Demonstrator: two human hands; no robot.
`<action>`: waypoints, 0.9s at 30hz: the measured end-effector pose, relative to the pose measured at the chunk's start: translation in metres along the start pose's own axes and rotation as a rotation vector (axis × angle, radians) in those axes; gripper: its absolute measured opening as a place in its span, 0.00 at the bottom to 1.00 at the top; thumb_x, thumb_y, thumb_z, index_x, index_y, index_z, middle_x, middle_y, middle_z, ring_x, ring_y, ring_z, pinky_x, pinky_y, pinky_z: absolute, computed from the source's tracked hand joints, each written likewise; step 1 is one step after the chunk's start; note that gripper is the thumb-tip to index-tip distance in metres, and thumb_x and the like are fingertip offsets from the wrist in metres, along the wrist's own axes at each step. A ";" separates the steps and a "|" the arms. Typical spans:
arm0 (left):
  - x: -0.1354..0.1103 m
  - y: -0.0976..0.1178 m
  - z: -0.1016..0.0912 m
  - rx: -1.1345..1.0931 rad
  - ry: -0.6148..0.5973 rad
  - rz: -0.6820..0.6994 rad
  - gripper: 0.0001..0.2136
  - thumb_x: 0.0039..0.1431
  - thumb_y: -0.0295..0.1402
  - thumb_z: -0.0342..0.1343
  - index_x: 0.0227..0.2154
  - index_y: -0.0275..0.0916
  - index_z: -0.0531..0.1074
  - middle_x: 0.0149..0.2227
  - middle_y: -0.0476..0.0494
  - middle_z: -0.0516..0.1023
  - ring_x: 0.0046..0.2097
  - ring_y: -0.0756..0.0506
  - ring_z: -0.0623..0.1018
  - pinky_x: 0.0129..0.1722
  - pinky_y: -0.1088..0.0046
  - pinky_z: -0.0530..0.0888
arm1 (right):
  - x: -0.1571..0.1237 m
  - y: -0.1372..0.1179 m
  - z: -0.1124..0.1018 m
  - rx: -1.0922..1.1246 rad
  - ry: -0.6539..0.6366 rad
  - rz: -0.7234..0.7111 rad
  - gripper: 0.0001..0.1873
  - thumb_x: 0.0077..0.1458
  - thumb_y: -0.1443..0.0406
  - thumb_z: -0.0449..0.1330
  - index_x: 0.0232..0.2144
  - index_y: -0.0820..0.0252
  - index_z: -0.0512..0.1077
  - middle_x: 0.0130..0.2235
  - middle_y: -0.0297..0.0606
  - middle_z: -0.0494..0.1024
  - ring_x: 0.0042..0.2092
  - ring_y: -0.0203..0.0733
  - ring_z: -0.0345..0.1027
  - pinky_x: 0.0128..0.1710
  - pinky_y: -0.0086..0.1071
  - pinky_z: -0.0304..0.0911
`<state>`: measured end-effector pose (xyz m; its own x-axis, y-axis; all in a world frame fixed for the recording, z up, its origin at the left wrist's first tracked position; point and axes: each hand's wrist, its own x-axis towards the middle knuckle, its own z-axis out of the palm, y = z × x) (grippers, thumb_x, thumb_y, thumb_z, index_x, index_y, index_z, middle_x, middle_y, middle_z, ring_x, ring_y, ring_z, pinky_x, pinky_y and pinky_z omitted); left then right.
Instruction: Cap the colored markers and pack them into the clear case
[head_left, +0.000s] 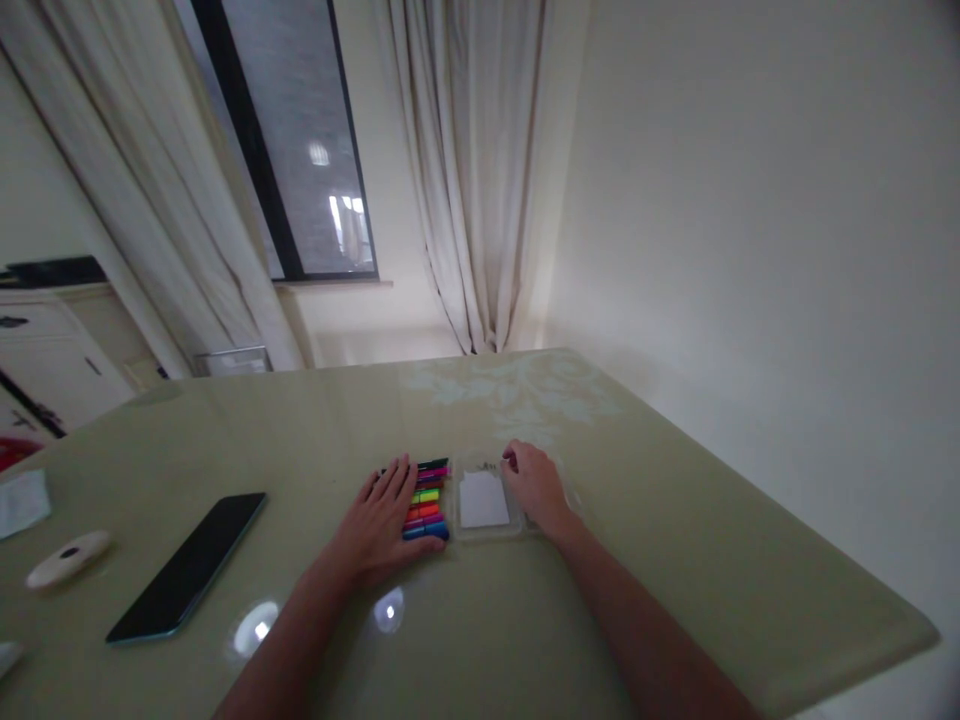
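Observation:
A row of colored markers (427, 497) lies side by side on the table, running from black at the far end to blue at the near end. My left hand (384, 517) rests on their left part with its fingers stretched out flat. Right beside the row is a clear plastic case (491, 534) with a white card (483, 500) inside and small dark marks near its top. My right hand (537, 487) is over the right side of this case, fingers curled together. Whatever those fingers may hold is hidden.
On the left of the pale green table (720, 560) lie a black tablet-like device (187, 565), a white oval object (69, 560) and a pale packet (24, 502). A wall (787, 250) borders the table's right side. Curtains (480, 180) hang behind.

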<state>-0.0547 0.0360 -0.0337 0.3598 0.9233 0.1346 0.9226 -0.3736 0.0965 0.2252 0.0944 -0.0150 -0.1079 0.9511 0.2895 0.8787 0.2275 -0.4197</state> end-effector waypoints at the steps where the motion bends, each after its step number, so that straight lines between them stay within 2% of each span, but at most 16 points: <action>1: 0.000 0.001 0.000 -0.006 0.006 0.016 0.54 0.54 0.68 0.47 0.72 0.31 0.45 0.73 0.30 0.45 0.73 0.31 0.50 0.71 0.50 0.48 | 0.000 -0.002 0.001 0.005 -0.005 -0.008 0.07 0.60 0.70 0.57 0.37 0.60 0.76 0.39 0.43 0.81 0.40 0.43 0.73 0.39 0.32 0.60; 5: 0.003 0.008 0.000 -0.018 0.058 0.074 0.53 0.54 0.67 0.49 0.72 0.34 0.45 0.73 0.31 0.46 0.73 0.32 0.50 0.71 0.51 0.46 | -0.002 -0.005 0.005 0.001 -0.003 -0.039 0.08 0.59 0.69 0.57 0.37 0.59 0.76 0.39 0.42 0.81 0.39 0.43 0.73 0.38 0.32 0.60; 7: 0.003 0.008 -0.001 -0.037 0.078 0.069 0.49 0.57 0.65 0.48 0.72 0.35 0.47 0.73 0.33 0.48 0.73 0.33 0.51 0.71 0.51 0.46 | -0.002 -0.004 0.004 0.003 -0.001 -0.038 0.08 0.60 0.69 0.57 0.37 0.59 0.76 0.38 0.42 0.81 0.39 0.43 0.73 0.38 0.32 0.60; 9: 0.002 0.005 -0.002 -0.081 0.132 -0.020 0.42 0.63 0.61 0.44 0.71 0.36 0.52 0.73 0.33 0.49 0.73 0.35 0.53 0.71 0.50 0.47 | -0.002 -0.002 0.003 0.004 -0.004 -0.025 0.07 0.60 0.69 0.57 0.36 0.58 0.76 0.38 0.43 0.81 0.39 0.43 0.73 0.38 0.32 0.60; 11: 0.002 -0.001 -0.002 -0.159 0.183 -0.187 0.38 0.67 0.58 0.38 0.70 0.35 0.55 0.73 0.32 0.49 0.73 0.34 0.52 0.70 0.46 0.47 | -0.002 -0.002 0.001 -0.006 -0.005 -0.009 0.07 0.60 0.69 0.57 0.36 0.58 0.76 0.38 0.43 0.81 0.39 0.44 0.73 0.38 0.32 0.60; 14: 0.004 -0.008 -0.001 -0.336 0.168 -0.369 0.40 0.68 0.58 0.31 0.69 0.30 0.55 0.72 0.27 0.48 0.73 0.33 0.49 0.70 0.45 0.50 | -0.001 -0.005 0.001 -0.014 -0.007 -0.011 0.07 0.60 0.69 0.57 0.36 0.58 0.76 0.38 0.44 0.81 0.39 0.45 0.73 0.38 0.33 0.60; 16: 0.007 -0.009 -0.001 -0.462 0.150 -0.385 0.41 0.68 0.59 0.30 0.69 0.29 0.55 0.72 0.27 0.47 0.73 0.35 0.49 0.70 0.48 0.52 | -0.001 -0.008 0.003 -0.005 -0.015 -0.018 0.08 0.61 0.69 0.57 0.36 0.59 0.76 0.39 0.44 0.81 0.40 0.45 0.73 0.38 0.33 0.60; 19: 0.011 -0.006 -0.003 -0.591 0.191 -0.385 0.40 0.68 0.59 0.31 0.69 0.31 0.56 0.72 0.29 0.50 0.73 0.37 0.51 0.70 0.51 0.53 | -0.002 -0.011 0.004 0.006 -0.017 -0.024 0.08 0.61 0.69 0.57 0.36 0.59 0.76 0.40 0.44 0.81 0.40 0.44 0.73 0.39 0.33 0.61; 23: 0.013 -0.001 -0.007 -0.695 0.244 -0.393 0.38 0.68 0.59 0.33 0.68 0.34 0.59 0.71 0.31 0.52 0.72 0.38 0.54 0.70 0.51 0.53 | -0.003 -0.010 0.003 0.009 -0.019 -0.018 0.08 0.61 0.69 0.57 0.37 0.59 0.76 0.39 0.44 0.81 0.41 0.45 0.74 0.39 0.33 0.61; 27: 0.013 0.000 -0.009 -0.748 0.232 -0.406 0.38 0.68 0.59 0.33 0.68 0.35 0.59 0.72 0.33 0.52 0.72 0.39 0.54 0.71 0.52 0.51 | -0.003 -0.011 0.000 -0.004 -0.022 -0.010 0.08 0.61 0.69 0.57 0.36 0.59 0.77 0.40 0.44 0.81 0.41 0.45 0.74 0.39 0.33 0.60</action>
<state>-0.0510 0.0472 -0.0236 -0.0887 0.9864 0.1383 0.6107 -0.0559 0.7899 0.2159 0.0891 -0.0111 -0.1269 0.9532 0.2744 0.8795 0.2361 -0.4132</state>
